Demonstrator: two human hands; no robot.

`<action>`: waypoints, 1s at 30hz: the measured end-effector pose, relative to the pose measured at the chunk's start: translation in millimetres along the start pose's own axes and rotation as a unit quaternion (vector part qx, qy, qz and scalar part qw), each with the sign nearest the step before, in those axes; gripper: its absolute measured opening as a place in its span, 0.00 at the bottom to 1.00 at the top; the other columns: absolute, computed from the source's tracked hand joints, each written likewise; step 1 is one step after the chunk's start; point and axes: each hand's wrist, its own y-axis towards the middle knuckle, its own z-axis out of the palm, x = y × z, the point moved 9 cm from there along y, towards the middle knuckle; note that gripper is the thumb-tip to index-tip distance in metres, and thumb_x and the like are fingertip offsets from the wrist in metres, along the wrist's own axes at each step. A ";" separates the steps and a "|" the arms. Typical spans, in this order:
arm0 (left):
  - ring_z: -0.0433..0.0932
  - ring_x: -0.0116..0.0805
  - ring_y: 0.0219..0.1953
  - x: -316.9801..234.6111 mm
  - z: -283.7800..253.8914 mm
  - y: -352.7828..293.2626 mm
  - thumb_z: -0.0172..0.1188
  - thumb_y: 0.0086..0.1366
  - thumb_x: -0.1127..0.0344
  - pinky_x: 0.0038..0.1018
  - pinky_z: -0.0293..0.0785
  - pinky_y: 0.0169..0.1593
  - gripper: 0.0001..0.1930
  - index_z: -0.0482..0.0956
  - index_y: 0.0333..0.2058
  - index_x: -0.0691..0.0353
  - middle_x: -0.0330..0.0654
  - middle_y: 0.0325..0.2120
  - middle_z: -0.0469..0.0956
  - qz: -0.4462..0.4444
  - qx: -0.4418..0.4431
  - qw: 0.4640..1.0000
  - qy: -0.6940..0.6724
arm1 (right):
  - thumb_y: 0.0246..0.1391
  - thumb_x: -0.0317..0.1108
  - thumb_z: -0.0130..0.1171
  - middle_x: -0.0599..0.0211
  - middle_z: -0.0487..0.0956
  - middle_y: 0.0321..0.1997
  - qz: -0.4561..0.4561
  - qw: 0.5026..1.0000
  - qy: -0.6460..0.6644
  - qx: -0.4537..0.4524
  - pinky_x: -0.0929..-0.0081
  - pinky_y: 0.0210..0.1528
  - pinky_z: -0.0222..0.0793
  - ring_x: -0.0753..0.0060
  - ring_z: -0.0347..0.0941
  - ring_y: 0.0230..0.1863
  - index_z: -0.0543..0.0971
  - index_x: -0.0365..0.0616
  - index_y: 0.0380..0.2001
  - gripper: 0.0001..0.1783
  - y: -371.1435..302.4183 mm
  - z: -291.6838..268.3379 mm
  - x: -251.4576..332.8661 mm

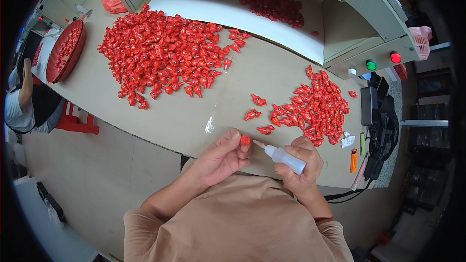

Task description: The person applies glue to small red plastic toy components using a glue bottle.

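Between the thumb and fingers of my left hand [221,160] is a small red plastic piece [245,140], held up near the table's front edge. My right hand [304,162] is wrapped round a white squeeze bottle [286,158] with a narrow pointed nozzle. The bottle lies tilted, its nozzle tip pointing left, close to the red piece; I cannot tell whether they touch. Beyond my left hand spreads a large heap of red pieces [160,53]. A smaller pile of red figures [318,106] lies past my right hand, with a few loose ones beside it.
At the right lie an orange lighter [353,160], crumpled white tissue [347,139] and a black device with cables [370,106]. A grey machine housing [374,43] with green and red lights borders the table's back. Far left, a person sits near a red basin [66,51] of pieces.
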 end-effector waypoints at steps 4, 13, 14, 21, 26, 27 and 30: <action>0.70 0.22 0.34 -0.5 -2.4 -0.1 0.47 0.71 0.60 0.23 0.68 0.37 0.08 0.70 0.35 0.55 0.32 0.31 0.72 0.005 -0.011 1.000 0.012 | 0.35 0.46 0.75 0.65 0.71 0.23 -0.002 1.000 -0.004 -0.003 0.73 0.20 0.61 0.65 0.66 0.20 0.74 0.41 0.34 0.27 0.9 -1.0 2.0; 0.70 0.22 0.35 -5.2 -2.3 -1.1 0.47 0.71 0.60 0.24 0.67 0.37 0.08 0.70 0.38 0.56 0.32 0.33 0.73 0.022 -0.022 0.999 0.019 | 0.35 0.45 0.75 0.65 0.70 0.21 -0.011 1.000 -0.009 -0.003 0.74 0.19 0.60 0.66 0.65 0.19 0.75 0.41 0.32 0.26 2.7 -1.0 5.2; 0.70 0.22 0.35 -5.5 -2.1 -0.9 0.48 0.71 0.60 0.24 0.66 0.37 0.08 0.70 0.38 0.56 0.33 0.33 0.73 0.023 -0.023 0.999 0.018 | 0.35 0.45 0.75 0.65 0.70 0.21 -0.009 1.000 -0.009 0.000 0.74 0.19 0.60 0.66 0.64 0.19 0.75 0.41 0.32 0.26 2.8 -0.8 5.1; 0.71 0.22 0.36 -7.1 -4.2 -0.8 0.49 0.69 0.61 0.24 0.67 0.37 0.08 0.71 0.41 0.57 0.34 0.33 0.74 0.023 -0.037 0.999 0.013 | 0.35 0.44 0.76 0.65 0.70 0.20 -0.005 1.000 -0.012 0.017 0.74 0.19 0.59 0.66 0.64 0.18 0.75 0.40 0.31 0.25 2.7 1.2 4.8; 0.72 0.27 0.36 -6.1 -8.6 -0.4 0.49 0.68 0.63 0.27 0.69 0.37 0.09 0.70 0.44 0.58 0.39 0.35 0.74 0.022 -0.035 0.999 -0.016 | 0.36 0.44 0.75 0.65 0.70 0.20 -0.007 1.000 -0.002 0.019 0.74 0.19 0.59 0.67 0.64 0.18 0.75 0.40 0.32 0.25 4.4 3.0 4.7; 0.72 0.27 0.36 -6.0 -8.1 -0.4 0.49 0.68 0.63 0.27 0.69 0.37 0.09 0.70 0.44 0.58 0.39 0.35 0.74 0.022 -0.035 0.999 -0.017 | 0.36 0.44 0.75 0.66 0.70 0.20 -0.011 1.000 0.001 0.019 0.74 0.19 0.59 0.67 0.64 0.18 0.75 0.40 0.32 0.25 4.3 3.2 5.0; 0.71 0.27 0.36 -6.2 -9.8 -0.7 0.49 0.68 0.64 0.27 0.69 0.37 0.10 0.70 0.45 0.59 0.38 0.35 0.74 0.021 -0.052 0.998 -0.014 | 0.37 0.43 0.75 0.65 0.71 0.20 -0.003 1.000 0.008 0.013 0.75 0.18 0.60 0.68 0.65 0.18 0.75 0.40 0.32 0.25 4.4 3.3 4.4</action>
